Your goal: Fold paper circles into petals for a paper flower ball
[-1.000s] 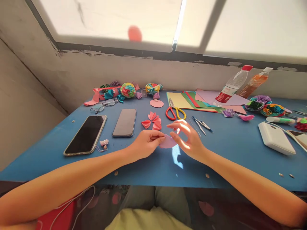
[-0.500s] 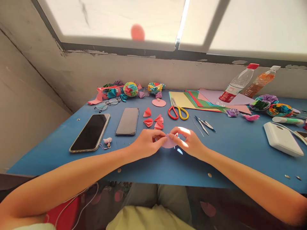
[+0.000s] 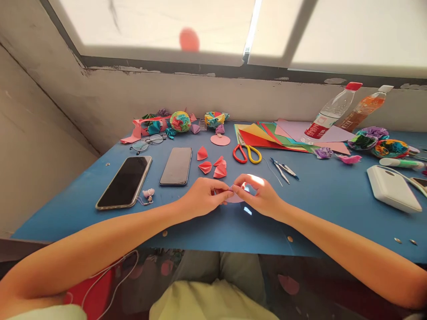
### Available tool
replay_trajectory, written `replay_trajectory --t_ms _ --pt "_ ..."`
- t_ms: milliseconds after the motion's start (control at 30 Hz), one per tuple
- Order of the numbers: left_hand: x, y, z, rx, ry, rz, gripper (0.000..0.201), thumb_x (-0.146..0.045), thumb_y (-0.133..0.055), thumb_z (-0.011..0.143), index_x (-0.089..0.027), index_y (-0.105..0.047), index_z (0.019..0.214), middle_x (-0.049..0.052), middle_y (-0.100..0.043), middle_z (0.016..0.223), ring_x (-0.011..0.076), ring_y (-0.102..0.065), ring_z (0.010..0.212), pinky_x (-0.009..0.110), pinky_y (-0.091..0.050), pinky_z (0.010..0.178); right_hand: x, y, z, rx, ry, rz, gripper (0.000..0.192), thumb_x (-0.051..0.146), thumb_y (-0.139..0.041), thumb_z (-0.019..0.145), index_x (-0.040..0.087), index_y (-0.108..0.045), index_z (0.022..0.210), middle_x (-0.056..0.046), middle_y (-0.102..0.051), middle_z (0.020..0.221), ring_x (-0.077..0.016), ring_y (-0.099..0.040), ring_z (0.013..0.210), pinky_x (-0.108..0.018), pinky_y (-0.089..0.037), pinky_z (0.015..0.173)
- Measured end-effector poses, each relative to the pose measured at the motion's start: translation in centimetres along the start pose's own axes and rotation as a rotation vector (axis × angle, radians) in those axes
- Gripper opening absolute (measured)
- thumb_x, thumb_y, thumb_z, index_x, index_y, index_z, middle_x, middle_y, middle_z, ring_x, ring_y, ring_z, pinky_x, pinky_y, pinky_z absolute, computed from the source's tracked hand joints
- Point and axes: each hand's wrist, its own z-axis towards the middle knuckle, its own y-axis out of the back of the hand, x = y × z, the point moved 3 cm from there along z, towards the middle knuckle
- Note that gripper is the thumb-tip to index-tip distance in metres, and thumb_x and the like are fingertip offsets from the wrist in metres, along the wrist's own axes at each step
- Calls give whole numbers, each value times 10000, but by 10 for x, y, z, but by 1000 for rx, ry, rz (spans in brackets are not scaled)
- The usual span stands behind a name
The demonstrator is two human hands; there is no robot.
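Note:
Between my fingertips is a small piece of light purple paper (image 3: 236, 198), partly covered by both hands. My left hand (image 3: 208, 195) pinches its left edge, and my right hand (image 3: 258, 195) grips the other side with thumb and fingers. Just beyond my hands lie several folded coral paper pieces (image 3: 205, 167). A flat pink paper circle (image 3: 220, 140) is farther back. Scissors (image 3: 247, 153) with one red and one yellow handle rest to its right, near a drawing compass (image 3: 284, 170).
Two phones, one black (image 3: 125, 182) and one grey (image 3: 176, 166), lie at left beside eyeglasses (image 3: 147, 143). Coloured paper sheets (image 3: 256, 138), two bottles (image 3: 330, 115) and paper flower balls (image 3: 180, 122) line the back. A white power bank (image 3: 393, 189) sits at right.
Both hands stay on the purple paper with slight finger movement. The yellow top sheet in the stack has lifted or curled, exposing red beneath. The view has shifted slightly.

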Motion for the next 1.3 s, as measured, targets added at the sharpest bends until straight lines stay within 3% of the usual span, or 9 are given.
replay_trajectory --t_ms 367,600,733,833,900,1033,1133,1233,1300 --pt "-3 -2 -1 83 0 -34 238 -333 -475 829 -153 -625 791 -4 -544 657 115 -560 626 201 -448 589 -3 -1 -3 47 28 4 147 290 -473 866 169 -513 792 10 -518 714 -79 -441 644 -203 -364 577" --pt "-5 -5 1 225 15 -75 230 -314 -472 821 -139 -597 741 -6 -528 571 104 -512 541 202 -412 522 -3 -5 -4 54 44 6 164 304 -450 880 166 -497 807 3 -514 724 -79 -435 647 -195 -359 578" --pt "-6 -5 0 229 25 -89 257 -320 -453 837 -135 -624 785 -3 -533 566 97 -493 529 205 -397 525 -9 -4 -7 115 7 -61 315 378 -417 896 161 -404 667 37 -339 577 -66 -267 531 -193 -240 462" --pt "-9 -3 -1 227 30 -86 301 -367 -457 849 -132 -627 767 -7 -526 539 86 -462 495 207 -373 512 -11 -1 -8 102 91 -148 435 377 -399 904 145 -274 558 38 -182 536 -74 -159 523 -219 -176 467" --pt "-11 -2 -1 227 31 -78 316 -389 -455 854 -133 -631 796 -11 -519 525 82 -443 471 206 -355 486 -10 0 -8 80 171 -188 441 355 -380 912 144 -255 545 35 -175 531 -77 -156 523 -227 -177 480" --pt "-9 2 -1 154 35 -61 321 -410 -412 874 -142 -586 912 -21 -517 526 92 -455 472 212 -367 486 -9 3 -7 2 217 -229 330 328 -391 903 162 -349 621 34 -295 542 -72 -228 508 -218 -219 479" --pt "-8 8 -2 -61 -9 95 279 -420 -419 871 -175 -512 967 -52 -482 518 99 -438 487 220 -345 517 -8 4 -7 -18 192 -221 300 299 -375 911 163 -365 644 34 -318 548 -69 -252 502 -215 -233 479" --pt "-10 12 -4 -231 -74 285 201 -394 -475 844 -198 -518 853 -55 -460 548 97 -389 513 225 -292 532 -7 4 -8 -29 205 -259 334 286 -377 913 161 -339 606 34 -290 533 -72 -228 499 -224 -222 483" --pt "-10 11 -5 -213 -77 287 203 -376 -488 834 -194 -525 751 -43 -489 576 95 -387 526 226 -287 540 -6 4 -8 -30 243 -285 342 277 -390 905 161 -322 591 35 -275 528 -72 -214 497 -227 -218 479"
